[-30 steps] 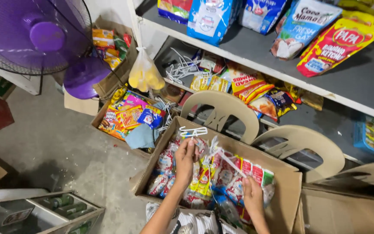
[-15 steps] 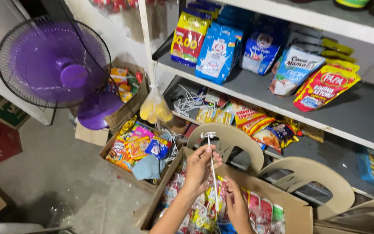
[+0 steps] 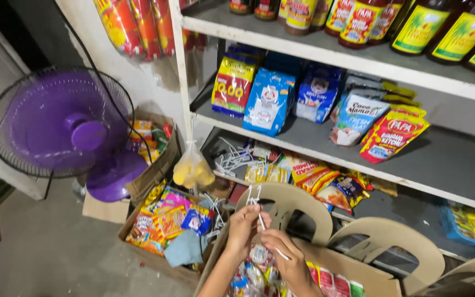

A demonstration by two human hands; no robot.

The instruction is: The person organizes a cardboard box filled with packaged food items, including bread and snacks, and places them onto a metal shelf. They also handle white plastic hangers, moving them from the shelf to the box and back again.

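Two hands grip one white plastic hanger strip (image 3: 259, 212) strung with snack sachets (image 3: 259, 258). Left hand (image 3: 243, 228) pinches near its hooked top; right hand (image 3: 284, 258) is closed lower on it. Risk: sachets could tear off if tugged, dropping into the cardboard box (image 3: 358, 264) below both hands.

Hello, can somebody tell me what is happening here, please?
A person stands over an open cardboard box full of small snack packets, working with both bare hands. The left hand and the right hand together hold a thin white plastic hanging strip above the box. Beige plastic chairs stand just behind it, in front of white shelves stocked with pouches and bottles. A purple electric fan stands on the floor to the left.
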